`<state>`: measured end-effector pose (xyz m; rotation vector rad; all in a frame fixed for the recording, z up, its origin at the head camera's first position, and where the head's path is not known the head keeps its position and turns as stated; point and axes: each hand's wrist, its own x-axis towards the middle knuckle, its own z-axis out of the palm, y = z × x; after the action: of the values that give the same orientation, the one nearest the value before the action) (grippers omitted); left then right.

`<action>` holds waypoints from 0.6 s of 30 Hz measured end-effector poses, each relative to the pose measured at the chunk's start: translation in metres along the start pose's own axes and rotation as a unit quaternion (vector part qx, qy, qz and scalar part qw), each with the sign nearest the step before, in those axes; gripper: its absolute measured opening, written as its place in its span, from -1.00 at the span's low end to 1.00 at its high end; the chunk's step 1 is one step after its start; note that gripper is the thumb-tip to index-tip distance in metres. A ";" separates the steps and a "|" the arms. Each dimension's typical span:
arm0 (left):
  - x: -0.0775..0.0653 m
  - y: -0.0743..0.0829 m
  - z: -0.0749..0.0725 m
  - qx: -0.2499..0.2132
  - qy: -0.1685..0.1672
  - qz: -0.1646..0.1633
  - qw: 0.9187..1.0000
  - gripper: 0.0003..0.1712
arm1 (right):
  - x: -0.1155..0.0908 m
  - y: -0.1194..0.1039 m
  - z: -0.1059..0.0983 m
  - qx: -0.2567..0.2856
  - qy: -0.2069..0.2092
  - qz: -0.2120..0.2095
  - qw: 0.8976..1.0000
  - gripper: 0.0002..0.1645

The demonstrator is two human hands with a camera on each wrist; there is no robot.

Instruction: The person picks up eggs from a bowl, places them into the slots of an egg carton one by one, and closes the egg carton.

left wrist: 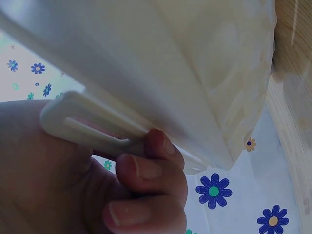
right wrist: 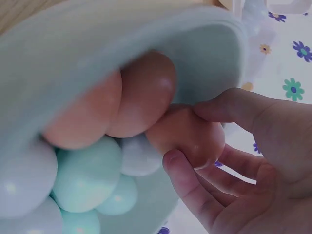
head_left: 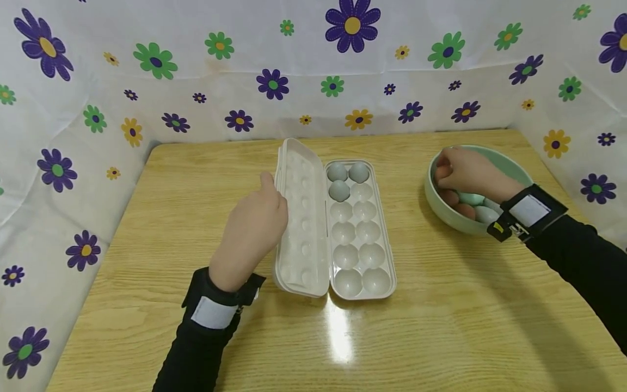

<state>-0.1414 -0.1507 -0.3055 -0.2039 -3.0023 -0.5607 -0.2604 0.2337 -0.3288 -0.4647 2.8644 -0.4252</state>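
Observation:
My left hand [head_left: 256,224] grips the left edge of the raised lid of a white plastic egg carton [head_left: 393,260]. In the left wrist view, the fingers curl round a slotted tab [left wrist: 92,126] on the lid's edge. Three pale blue-grey eggs [head_left: 339,191] sit in the far cups of the carton. Over at the right, my right hand [head_left: 470,171] reaches into a pale green bowl [head_left: 441,209]. Its thumb and fingers pinch a brown egg [right wrist: 187,134], which is right beside another brown egg [right wrist: 146,95] in the bowl.
Pale green eggs [right wrist: 87,173] and whitish eggs [right wrist: 24,180] also lie in the bowl. The wooden table [head_left: 441,326] meets a flower-printed cloth [head_left: 303,54] at the back and sides. The bowl stands near the table's far right corner.

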 end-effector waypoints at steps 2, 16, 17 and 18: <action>0.000 0.000 0.000 -0.002 -0.002 -0.002 1.000 -0.63 | -0.001 -0.002 -0.004 -0.001 0.005 0.004 1.000 -0.61; 0.000 0.000 -0.001 -0.006 -0.002 -0.005 1.000 -0.61 | 0.004 -0.040 -0.036 0.023 0.063 -0.010 0.998 -0.62; 0.000 0.000 -0.001 -0.006 -0.002 -0.005 1.000 -0.61 | 0.004 -0.044 -0.037 0.026 0.059 -0.009 0.998 -0.62; 0.000 0.000 -0.001 -0.007 -0.003 -0.005 1.000 -0.60 | 0.004 -0.049 -0.037 0.028 0.054 -0.007 0.998 -0.61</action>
<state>-0.1411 -0.1510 -0.3043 -0.1901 -3.0069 -0.5829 -0.2599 0.1972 -0.2801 -0.4660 2.9450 -0.5473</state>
